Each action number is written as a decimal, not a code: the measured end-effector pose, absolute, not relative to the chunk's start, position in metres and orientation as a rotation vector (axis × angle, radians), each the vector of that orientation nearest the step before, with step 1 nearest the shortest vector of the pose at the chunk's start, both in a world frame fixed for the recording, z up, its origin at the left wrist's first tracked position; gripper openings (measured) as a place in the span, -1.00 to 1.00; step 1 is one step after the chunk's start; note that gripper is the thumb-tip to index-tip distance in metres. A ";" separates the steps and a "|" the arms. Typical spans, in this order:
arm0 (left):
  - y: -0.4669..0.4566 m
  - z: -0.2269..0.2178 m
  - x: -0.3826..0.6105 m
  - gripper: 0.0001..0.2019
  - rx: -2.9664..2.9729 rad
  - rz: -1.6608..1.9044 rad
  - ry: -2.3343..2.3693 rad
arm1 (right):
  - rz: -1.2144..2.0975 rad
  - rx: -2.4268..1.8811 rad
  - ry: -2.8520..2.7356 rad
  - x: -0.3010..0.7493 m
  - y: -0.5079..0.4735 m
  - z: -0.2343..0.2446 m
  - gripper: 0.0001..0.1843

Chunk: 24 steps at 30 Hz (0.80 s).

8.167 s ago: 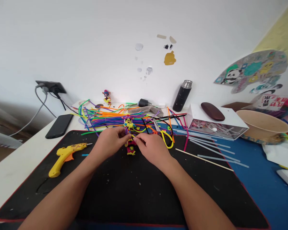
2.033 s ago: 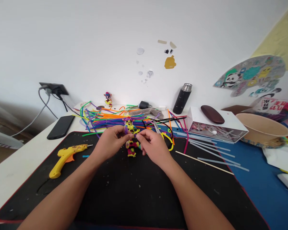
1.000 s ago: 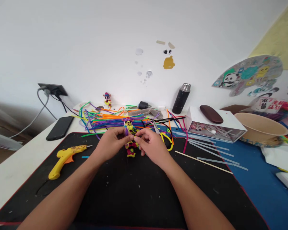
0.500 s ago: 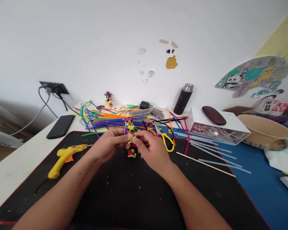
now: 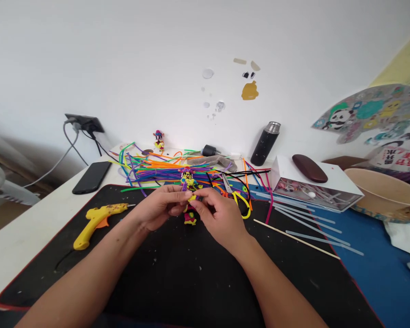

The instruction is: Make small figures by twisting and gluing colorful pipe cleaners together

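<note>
A small pipe-cleaner figure in yellow, purple and red stands upright over the black mat. My left hand grips its middle from the left, fingers closed. My right hand pinches a yellow strand at the figure's waist from the right. The figure's red and yellow feet show below my fingers.
A heap of coloured pipe cleaners lies behind the figure. Yellow-handled scissors lie to the right, a yellow glue gun to the left. Also around: a phone, a black flask, clear glue sticks, a wooden skewer, a white box.
Both hands stay on the figure; my right fingers have shifted lower and closer to its waist. The camera has turned slightly, sliding the scene to the right.
</note>
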<state>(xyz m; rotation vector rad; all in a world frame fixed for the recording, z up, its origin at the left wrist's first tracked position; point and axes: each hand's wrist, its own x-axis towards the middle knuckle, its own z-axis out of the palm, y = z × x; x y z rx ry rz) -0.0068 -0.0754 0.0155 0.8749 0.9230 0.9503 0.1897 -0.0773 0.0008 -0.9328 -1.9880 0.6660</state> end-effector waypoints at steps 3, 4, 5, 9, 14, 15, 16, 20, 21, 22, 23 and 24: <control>-0.075 0.016 -0.007 -0.57 0.845 0.954 0.915 | 0.655 -0.932 -1.995 0.189 -0.077 0.000 -0.77; -0.075 0.016 -0.007 -0.57 0.835 0.953 0.910 | 0.651 -0.935 -2.000 0.189 -0.077 0.000 -0.77; -0.075 0.017 -0.007 -0.57 0.826 0.950 0.904 | 0.647 -0.940 -2.008 0.190 -0.077 -0.001 -0.77; -0.075 0.017 -0.007 -0.58 0.828 0.908 0.875 | 0.622 -0.961 -2.035 0.191 -0.076 -0.002 -0.77; -0.073 0.015 -0.010 -0.59 0.861 0.844 0.848 | 0.538 -0.955 -2.063 0.192 -0.076 -0.002 -0.77; -0.073 0.015 -0.011 -0.59 0.866 0.834 0.843 | 0.521 -0.943 -2.074 0.192 -0.076 -0.001 -0.78; -0.073 0.015 -0.011 -0.59 0.870 0.825 0.839 | 0.507 -0.927 -2.087 0.192 -0.077 0.000 -0.78; -0.073 0.017 -0.012 -0.56 0.881 0.799 0.847 | 0.470 -0.861 -2.123 0.194 -0.077 0.001 -0.78; -0.073 0.017 -0.013 -0.56 0.898 0.797 0.857 | 0.459 -0.856 -2.129 0.194 -0.076 0.001 -0.78; -0.073 0.017 -0.013 -0.56 0.926 0.801 0.873 | 0.446 -0.859 -2.135 0.194 -0.076 0.000 -0.78; -0.073 0.017 -0.013 -0.56 0.961 0.807 0.891 | 0.433 -0.868 -2.141 0.195 -0.075 -0.001 -0.78; -0.073 0.016 -0.013 -0.55 0.999 0.814 0.910 | 0.422 -0.878 -2.146 0.195 -0.075 -0.001 -0.78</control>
